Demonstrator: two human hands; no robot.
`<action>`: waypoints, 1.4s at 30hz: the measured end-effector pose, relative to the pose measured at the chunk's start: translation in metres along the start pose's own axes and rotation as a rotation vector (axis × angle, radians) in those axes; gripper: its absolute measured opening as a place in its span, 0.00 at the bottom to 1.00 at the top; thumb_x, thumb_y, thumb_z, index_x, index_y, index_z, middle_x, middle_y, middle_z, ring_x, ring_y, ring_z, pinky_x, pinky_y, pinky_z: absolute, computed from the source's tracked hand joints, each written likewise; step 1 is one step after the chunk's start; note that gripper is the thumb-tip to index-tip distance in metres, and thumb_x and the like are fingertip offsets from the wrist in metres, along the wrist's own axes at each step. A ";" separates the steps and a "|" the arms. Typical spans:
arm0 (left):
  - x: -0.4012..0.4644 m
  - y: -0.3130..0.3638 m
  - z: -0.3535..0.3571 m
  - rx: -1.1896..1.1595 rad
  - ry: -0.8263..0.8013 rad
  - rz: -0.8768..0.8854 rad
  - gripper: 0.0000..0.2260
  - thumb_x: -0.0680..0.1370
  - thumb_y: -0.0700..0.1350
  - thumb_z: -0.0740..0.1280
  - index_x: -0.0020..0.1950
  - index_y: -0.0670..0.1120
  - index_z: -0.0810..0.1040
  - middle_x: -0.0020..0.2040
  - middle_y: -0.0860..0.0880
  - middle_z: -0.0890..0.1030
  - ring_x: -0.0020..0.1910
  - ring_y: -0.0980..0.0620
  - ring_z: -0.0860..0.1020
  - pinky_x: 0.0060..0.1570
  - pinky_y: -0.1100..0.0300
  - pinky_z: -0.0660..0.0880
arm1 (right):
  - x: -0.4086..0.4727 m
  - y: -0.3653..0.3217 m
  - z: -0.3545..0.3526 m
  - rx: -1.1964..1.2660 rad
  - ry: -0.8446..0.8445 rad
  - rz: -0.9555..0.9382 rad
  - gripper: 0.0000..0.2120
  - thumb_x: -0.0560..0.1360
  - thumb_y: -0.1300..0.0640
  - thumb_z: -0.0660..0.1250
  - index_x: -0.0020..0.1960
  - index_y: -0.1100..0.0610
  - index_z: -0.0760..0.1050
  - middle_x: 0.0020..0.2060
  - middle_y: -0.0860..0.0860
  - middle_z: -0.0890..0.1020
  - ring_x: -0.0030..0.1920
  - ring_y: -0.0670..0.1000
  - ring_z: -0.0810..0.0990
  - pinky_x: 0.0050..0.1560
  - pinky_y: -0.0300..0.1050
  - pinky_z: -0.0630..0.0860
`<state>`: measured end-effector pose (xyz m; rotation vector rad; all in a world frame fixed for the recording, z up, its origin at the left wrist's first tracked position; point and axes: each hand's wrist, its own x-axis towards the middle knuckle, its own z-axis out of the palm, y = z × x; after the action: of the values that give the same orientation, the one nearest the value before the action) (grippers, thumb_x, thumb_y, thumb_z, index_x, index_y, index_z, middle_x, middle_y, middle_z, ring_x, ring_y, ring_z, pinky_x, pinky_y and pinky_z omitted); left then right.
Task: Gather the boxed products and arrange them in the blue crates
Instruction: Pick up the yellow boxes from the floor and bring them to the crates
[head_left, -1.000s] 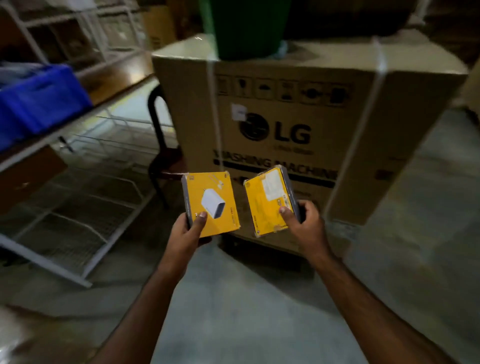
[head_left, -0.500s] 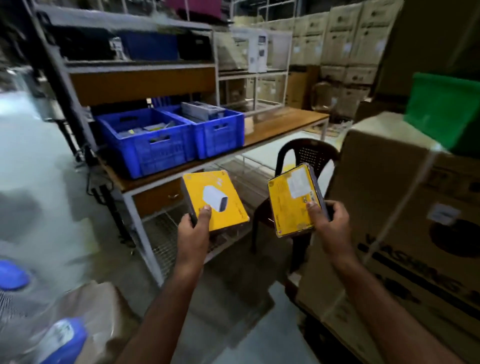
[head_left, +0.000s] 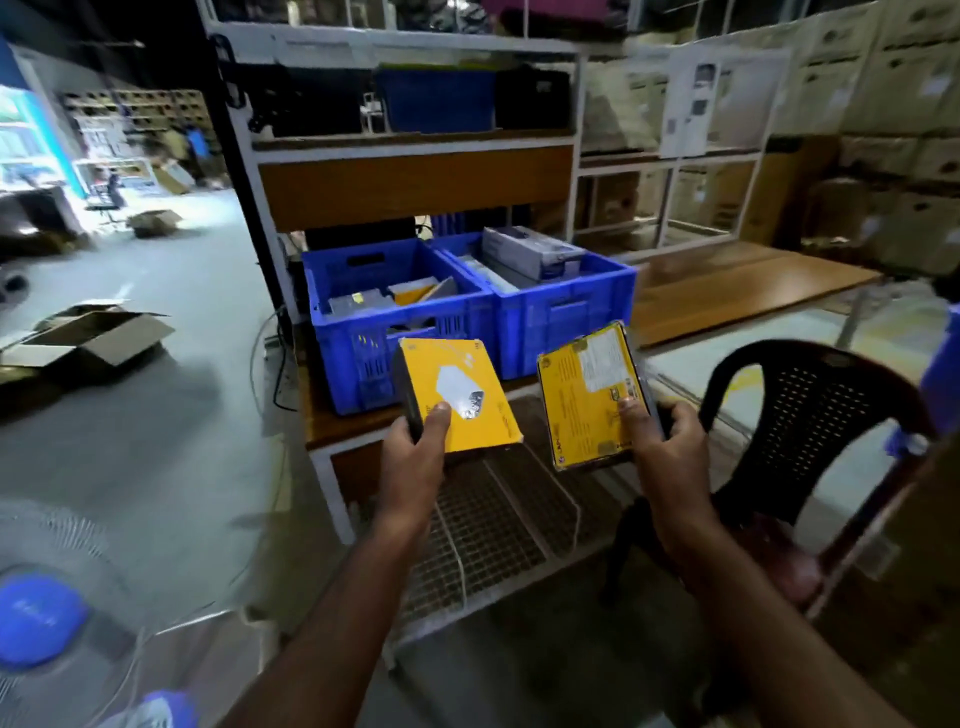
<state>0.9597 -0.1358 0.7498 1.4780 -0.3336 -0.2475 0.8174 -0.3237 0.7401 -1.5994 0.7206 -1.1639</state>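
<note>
- Left hand (head_left: 415, 447) grips one yellow box (head_left: 457, 395), thumb on its face; right hand (head_left: 670, 441) grips a second yellow box (head_left: 589, 395), tilted.
- Both boxes sit just in front of two blue crates (head_left: 566, 317) on the tabletop (head_left: 727, 291).
- Brown chair (head_left: 810, 415) close at right; floor open at left.
- Versus half a second ago: crates nearer, more centred.

The fan (head_left: 39, 618) at lower left is blurred and cut off by the edge. Print on the right-hand yellow box (head_left: 589, 397) cannot be read.

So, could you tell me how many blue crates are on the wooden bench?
2, side by side: the left crate behind the left hand, the right crate beside it. Another blue bin sits on the shelf above.
</note>
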 end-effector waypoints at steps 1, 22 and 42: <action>0.018 0.003 0.003 0.024 0.014 0.009 0.11 0.78 0.56 0.65 0.53 0.50 0.78 0.50 0.49 0.84 0.50 0.47 0.82 0.53 0.40 0.78 | 0.023 0.003 0.012 -0.007 -0.015 -0.004 0.13 0.75 0.47 0.69 0.51 0.56 0.75 0.42 0.50 0.81 0.42 0.49 0.80 0.43 0.50 0.78; 0.369 0.047 -0.045 0.011 0.280 0.030 0.20 0.72 0.60 0.65 0.52 0.44 0.78 0.48 0.41 0.82 0.46 0.42 0.81 0.47 0.46 0.78 | 0.263 0.008 0.314 0.052 -0.202 -0.070 0.14 0.76 0.46 0.68 0.52 0.56 0.72 0.46 0.51 0.80 0.47 0.52 0.80 0.46 0.51 0.79; 0.435 -0.001 -0.040 1.242 -0.055 0.072 0.25 0.79 0.53 0.61 0.73 0.42 0.65 0.73 0.35 0.62 0.73 0.36 0.58 0.70 0.41 0.62 | 0.286 0.044 0.375 -0.593 -0.225 -0.293 0.10 0.76 0.51 0.67 0.42 0.58 0.73 0.35 0.49 0.75 0.37 0.51 0.71 0.37 0.44 0.58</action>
<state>1.3787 -0.2561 0.7761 2.6718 -0.6407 0.0111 1.2729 -0.4487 0.7778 -2.3562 0.7393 -0.9958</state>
